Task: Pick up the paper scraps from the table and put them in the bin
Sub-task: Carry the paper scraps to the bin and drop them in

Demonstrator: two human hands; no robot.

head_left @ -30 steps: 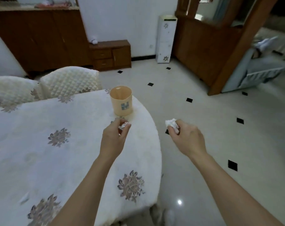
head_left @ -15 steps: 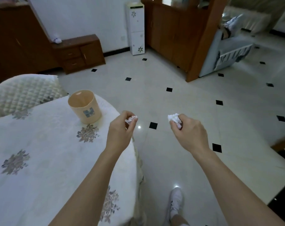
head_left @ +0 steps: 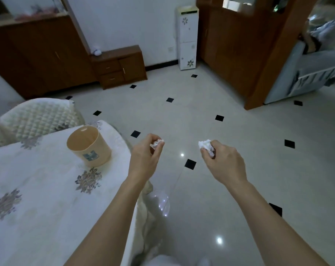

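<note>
My left hand (head_left: 146, 157) pinches a small crumpled paper scrap (head_left: 157, 143) between thumb and fingertips. My right hand (head_left: 223, 162) grips a bigger white paper scrap (head_left: 207, 146). Both hands hang over the tiled floor, just right of the table's edge. A beige cup-shaped bin (head_left: 89, 146) stands upright near the far right edge of the table (head_left: 38, 198), to the left of my left hand. Its inside looks bare from here.
A white floral cloth covers the table. Quilted chair backs (head_left: 38, 120) stand behind it. A low wooden cabinet (head_left: 122, 66), a white water dispenser (head_left: 187, 37) and a wooden partition (head_left: 239, 50) line the far wall. A sofa (head_left: 312, 73) is at the right.
The view has swung right and away from the table. Both hands, still holding their scraps, now hang over the floor, and the bin lies further left of them.
</note>
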